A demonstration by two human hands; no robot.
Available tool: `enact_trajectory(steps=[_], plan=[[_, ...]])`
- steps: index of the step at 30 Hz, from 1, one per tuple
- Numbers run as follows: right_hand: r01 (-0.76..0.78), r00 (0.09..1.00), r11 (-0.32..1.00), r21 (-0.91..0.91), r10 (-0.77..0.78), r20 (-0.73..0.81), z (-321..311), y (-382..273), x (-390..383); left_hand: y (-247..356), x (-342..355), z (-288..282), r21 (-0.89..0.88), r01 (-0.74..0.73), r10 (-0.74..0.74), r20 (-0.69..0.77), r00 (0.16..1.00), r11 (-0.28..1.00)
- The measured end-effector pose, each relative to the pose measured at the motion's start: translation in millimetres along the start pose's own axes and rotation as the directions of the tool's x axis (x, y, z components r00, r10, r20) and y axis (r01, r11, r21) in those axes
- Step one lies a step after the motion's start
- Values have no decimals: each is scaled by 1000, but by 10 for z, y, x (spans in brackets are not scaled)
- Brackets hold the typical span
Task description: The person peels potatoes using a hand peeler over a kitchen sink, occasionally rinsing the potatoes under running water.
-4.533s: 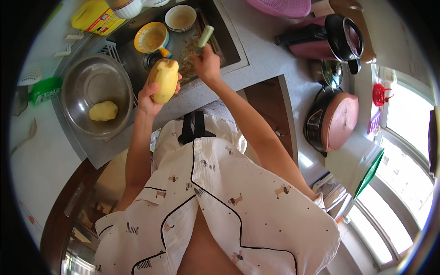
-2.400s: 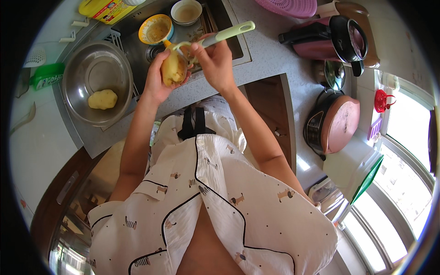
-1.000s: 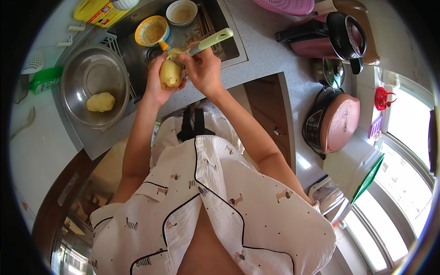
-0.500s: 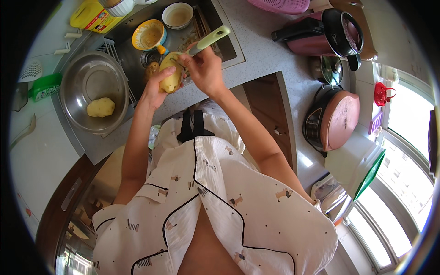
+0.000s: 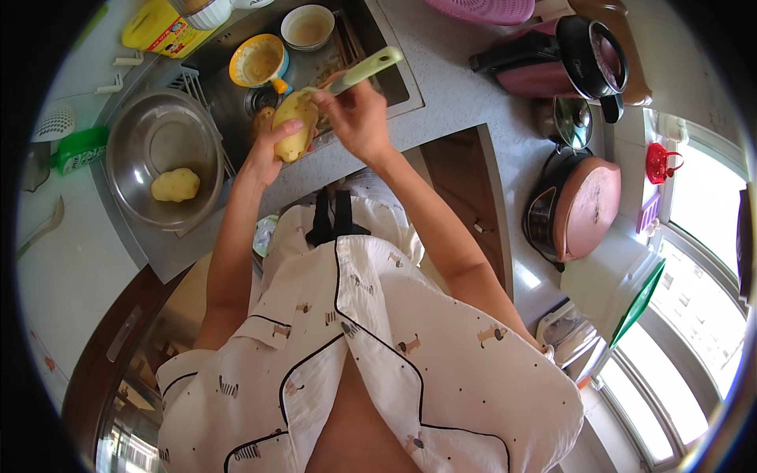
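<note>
Over the sink (image 5: 408,87), my left hand (image 5: 268,158) is closed around an oblong, pale yellow potato (image 5: 293,135). My right hand (image 5: 359,122) grips a peeler with a light green handle (image 5: 371,65), its head at the potato's upper end, partly hidden by fingers and potato. A browner potato (image 5: 262,124) shows behind my left hand in the sink. Left of the hands, a steel basin (image 5: 134,134) holds another peeled potato (image 5: 175,184). An orange-rimmed bowl with a handle (image 5: 256,59) and a white bowl (image 5: 307,30) lie in the sink beyond my hands.
At right on the counter (image 5: 449,94) stand a purple kettle (image 5: 536,63), a lidded pot (image 5: 564,122), a pink-lidded cooker (image 5: 583,209) and a green-lidded container (image 5: 631,296). A pink colander (image 5: 481,9) is at the top. A yellow bottle (image 5: 158,31) and green plastic item (image 5: 79,151) are at left.
The peeler, held apart from the potato earlier, came to its upper end, its handle now slanting rightward. Over the last second both hands shifted only slightly, the left a little lower.
</note>
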State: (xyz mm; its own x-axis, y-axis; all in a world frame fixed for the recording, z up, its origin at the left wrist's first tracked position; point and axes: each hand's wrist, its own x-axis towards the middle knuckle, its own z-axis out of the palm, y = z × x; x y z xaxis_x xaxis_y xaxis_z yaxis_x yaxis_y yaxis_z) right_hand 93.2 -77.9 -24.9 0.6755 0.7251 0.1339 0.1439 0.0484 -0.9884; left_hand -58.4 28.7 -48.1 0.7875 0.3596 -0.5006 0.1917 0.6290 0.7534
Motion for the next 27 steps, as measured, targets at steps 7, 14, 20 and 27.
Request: enact_trajectory(steps=[7, 14, 20, 27], plan=[[-148, 982, 935, -321, 102, -156, -196, 602, 175, 125, -11, 160, -51, 9, 1, 194, 981, 999], [55, 998, 998, 44, -54, -16, 15, 5, 2, 86, -11, 47, -37, 8, -8, 18, 1000, 999], [97, 994, 988, -123, -90, 68, 48, 59, 16, 104, -28, 65, -34, 22, -22, 0, 1000, 999], [-111, 986, 971, -211, 82, -142, -139, 414, 42, 183, -84, 15, 49, -18, 11, 126, 992, 999]])
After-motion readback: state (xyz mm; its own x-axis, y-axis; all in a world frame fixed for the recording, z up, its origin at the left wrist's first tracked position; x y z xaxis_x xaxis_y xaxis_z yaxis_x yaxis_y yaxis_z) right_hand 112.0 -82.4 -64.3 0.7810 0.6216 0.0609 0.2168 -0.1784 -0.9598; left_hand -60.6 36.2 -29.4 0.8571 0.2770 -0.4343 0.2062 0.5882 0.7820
